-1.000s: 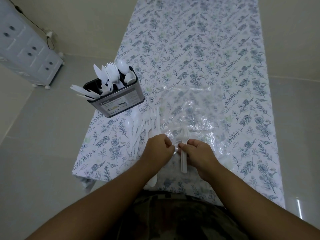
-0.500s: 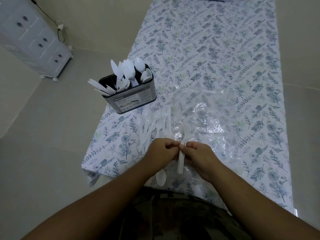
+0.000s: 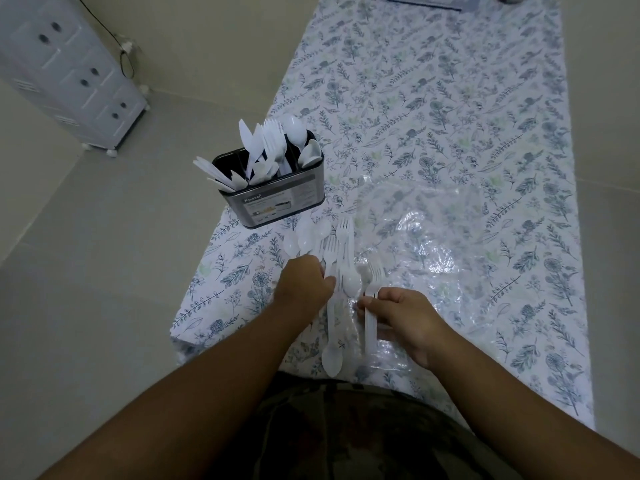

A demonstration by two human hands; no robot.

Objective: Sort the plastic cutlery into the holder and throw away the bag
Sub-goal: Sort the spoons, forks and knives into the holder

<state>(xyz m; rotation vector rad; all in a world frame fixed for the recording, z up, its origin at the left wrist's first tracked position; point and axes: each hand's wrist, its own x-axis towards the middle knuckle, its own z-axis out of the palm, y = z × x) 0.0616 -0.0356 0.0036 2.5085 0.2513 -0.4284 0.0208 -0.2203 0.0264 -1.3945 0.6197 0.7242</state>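
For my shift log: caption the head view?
Right hand holds stacked forks; left hand gathers loose cutlery beside the part-filled holder.

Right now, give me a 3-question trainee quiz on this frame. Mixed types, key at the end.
1. True or false: the holder already has cutlery standing in it.
2. Which of the hands grips a stack of forks? A) left hand B) right hand
3. Fill in: the clear plastic bag lies flat on the ____ tablecloth.

Key: 1 true; 2 B; 3 floral.
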